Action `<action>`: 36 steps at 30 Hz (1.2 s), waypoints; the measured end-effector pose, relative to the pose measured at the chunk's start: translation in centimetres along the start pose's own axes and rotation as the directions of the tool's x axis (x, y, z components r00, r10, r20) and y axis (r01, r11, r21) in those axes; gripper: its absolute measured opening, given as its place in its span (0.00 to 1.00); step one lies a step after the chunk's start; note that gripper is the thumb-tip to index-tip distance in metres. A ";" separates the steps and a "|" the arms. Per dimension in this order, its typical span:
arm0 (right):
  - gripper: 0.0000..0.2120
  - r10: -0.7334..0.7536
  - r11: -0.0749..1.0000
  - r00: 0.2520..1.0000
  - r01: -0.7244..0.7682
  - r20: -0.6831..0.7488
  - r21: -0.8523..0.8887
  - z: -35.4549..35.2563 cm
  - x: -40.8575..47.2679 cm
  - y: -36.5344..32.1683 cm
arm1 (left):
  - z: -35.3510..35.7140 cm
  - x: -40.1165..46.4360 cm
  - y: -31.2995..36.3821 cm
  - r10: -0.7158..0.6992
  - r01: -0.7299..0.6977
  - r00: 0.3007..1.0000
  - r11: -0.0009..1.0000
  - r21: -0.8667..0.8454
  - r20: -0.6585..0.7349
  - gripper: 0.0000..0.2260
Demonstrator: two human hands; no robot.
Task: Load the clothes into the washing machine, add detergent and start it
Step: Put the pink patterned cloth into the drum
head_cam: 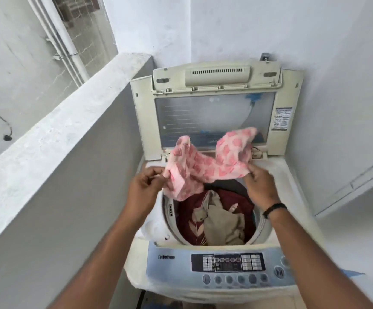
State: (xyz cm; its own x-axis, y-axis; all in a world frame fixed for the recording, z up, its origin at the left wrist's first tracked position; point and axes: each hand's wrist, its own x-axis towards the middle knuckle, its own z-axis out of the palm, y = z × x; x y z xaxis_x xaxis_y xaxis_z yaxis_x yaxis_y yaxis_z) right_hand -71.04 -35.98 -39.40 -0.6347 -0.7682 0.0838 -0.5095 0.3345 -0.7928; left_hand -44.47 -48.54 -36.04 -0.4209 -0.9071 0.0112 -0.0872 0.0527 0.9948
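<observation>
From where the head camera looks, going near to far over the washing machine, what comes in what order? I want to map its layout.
Control panel → beige garment on the maroon cloth in the drum → pink patterned cloth held above the opening → raised lid → white wall.

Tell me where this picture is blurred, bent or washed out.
Head view: the pink patterned cloth is softly motion-blurred between the left hand and right hand; the control panel print is too smeared to read; the ledge bows from wide-angle distortion; the lid window looks hazy and pale in even daylight, with no hard shadows.
</observation>
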 end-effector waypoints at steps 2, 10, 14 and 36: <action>0.09 0.110 0.987 0.989 -0.098 0.094 -0.127 1.1 -0.6 2.5 | 0.8 1.1 -3.3 -0.110 0.106 0.993 0.991 0.076 0.046 0.09; 0.14 0.367 0.866 0.848 -0.161 0.383 -0.474 4.6 -3.5 8.9 | 4.4 3.3 -15.1 0.016 -0.153 0.980 0.698 0.699 0.198 0.09; 0.10 0.415 0.822 0.786 -0.109 0.457 -0.559 7.3 -2.0 12.4 | 6.4 4.6 -18.5 -0.139 -0.194 0.933 0.584 0.788 0.333 0.09; 0.47 0.563 0.795 0.530 -0.136 0.634 -0.592 18.8 3.6 22.8 | 13.2 8.6 -30.2 -0.806 -0.286 0.360 0.384 0.878 0.470 0.33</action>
State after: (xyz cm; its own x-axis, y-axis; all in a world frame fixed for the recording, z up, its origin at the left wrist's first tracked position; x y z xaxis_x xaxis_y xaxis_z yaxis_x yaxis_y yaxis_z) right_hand -74.00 -41.37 -68.50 -0.2549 -0.5650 -0.7847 -0.6624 0.6932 -0.2840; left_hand -57.40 -52.44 -67.32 -0.5055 -0.1730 -0.8453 -0.7059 0.6463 0.2898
